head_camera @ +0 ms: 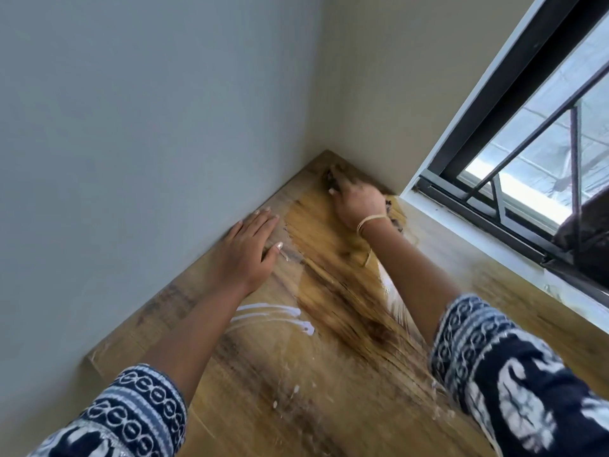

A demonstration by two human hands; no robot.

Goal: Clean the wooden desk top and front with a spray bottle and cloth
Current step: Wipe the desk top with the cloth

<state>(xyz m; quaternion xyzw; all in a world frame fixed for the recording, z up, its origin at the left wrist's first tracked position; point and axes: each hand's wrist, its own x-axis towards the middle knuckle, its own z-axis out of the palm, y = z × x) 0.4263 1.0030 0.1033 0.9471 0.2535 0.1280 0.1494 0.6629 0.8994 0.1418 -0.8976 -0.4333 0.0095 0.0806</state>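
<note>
Right hand (357,201) presses cloth (393,214) on desk (313,374); left hand (245,250) flat.

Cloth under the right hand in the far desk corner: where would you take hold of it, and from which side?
Grip the cloth at the dark bunched edge showing beside the right hand, on the window side, coming from above. It lies flat on the wet desk top, walls close the far sides, and the hand covers the rest.
</note>
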